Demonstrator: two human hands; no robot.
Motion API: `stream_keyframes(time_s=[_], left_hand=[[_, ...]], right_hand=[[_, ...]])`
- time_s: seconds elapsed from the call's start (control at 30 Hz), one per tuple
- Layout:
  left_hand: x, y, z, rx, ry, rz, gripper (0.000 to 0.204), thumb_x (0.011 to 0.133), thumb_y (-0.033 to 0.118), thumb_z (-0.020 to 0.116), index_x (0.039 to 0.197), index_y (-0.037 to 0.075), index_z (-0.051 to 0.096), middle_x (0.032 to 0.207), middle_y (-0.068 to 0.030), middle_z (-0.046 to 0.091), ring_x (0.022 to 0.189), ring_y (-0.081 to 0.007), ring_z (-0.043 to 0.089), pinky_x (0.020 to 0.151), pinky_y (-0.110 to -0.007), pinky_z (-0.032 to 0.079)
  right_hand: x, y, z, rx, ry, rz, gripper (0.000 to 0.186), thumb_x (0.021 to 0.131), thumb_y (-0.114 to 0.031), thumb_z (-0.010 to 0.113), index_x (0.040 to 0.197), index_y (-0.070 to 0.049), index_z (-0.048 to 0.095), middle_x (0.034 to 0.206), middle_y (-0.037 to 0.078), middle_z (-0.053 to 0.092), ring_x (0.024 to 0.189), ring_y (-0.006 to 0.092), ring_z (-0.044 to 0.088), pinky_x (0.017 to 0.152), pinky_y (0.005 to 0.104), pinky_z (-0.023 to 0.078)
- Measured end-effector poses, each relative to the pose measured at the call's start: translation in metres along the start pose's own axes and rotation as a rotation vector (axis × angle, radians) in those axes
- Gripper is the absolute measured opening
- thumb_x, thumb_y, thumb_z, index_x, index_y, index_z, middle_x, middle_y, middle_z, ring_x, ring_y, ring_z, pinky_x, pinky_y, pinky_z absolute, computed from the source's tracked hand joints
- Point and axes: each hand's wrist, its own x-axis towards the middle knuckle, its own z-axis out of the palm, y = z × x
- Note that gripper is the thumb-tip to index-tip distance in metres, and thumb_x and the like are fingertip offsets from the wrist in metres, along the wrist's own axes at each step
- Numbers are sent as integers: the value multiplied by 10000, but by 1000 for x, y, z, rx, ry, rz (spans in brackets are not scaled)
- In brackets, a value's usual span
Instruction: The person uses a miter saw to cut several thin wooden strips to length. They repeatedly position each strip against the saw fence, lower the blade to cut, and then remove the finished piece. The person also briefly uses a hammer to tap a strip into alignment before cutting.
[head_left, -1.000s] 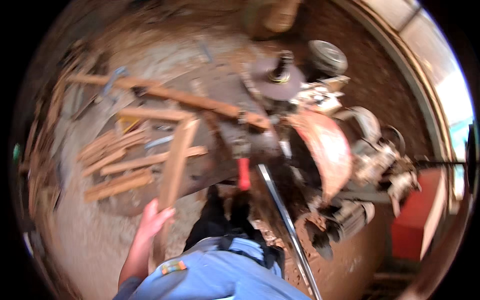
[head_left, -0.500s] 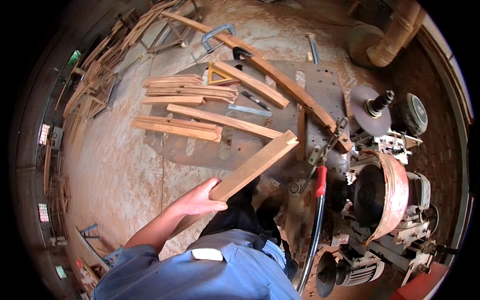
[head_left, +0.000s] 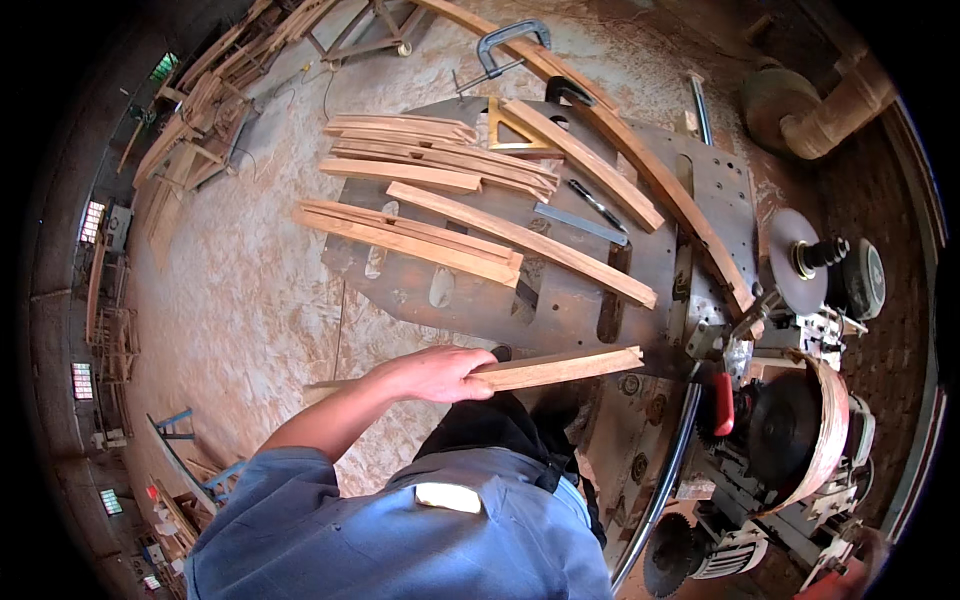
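Note:
My left hand (head_left: 440,374) is closed around a pale wooden strip (head_left: 570,368) in front of my waist, its fingers wrapped over it. The strip points right, and its notched far end comes near the front edge of a dark slotted metal table (head_left: 575,310). Behind the hand, part of the strip shows past my forearm. Another strip (head_left: 520,238) lies on the table just beyond. To its left rests a bundle of strips (head_left: 410,245), with a larger group of strips (head_left: 440,162) farther back. My right hand is out of view.
A yellow set square (head_left: 494,125), a marker (head_left: 597,205) and a metal ruler (head_left: 580,223) lie on the table. A long beam (head_left: 670,190) crosses it beside a C-clamp (head_left: 485,50). On the right stand a red-handled clamp (head_left: 723,405), a circular saw blade (head_left: 668,555) and a disc (head_left: 800,262).
The held strip has swung from slanting up toward the table to lying nearly level. My left hand stays closed on it. The whole view has shifted, with the table now farther right.

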Motion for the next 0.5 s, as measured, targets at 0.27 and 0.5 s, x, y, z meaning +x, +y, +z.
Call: stream_keyframes(time_s=[0.27,0.5], left_hand=[[16,-43,-33,436,249,275,482,785,133,673,1243,38,556,986,-165,578,1014,-341,596,840,-448,521],[51,-65,-18,555,506,480,130,813,124,588,920,55,614,917,-89,579,919,-248,574,745,-360,530]], right_hand=[[94,-137,241,441,-115,-156,316,726,-9,741,1021,3,628,1023,170,622,927,352,608,804,415,513],[172,-179,343,272,-53,-243,370,776,-92,750,1111,1,621,1088,160,629,1028,343,584,895,420,486]])
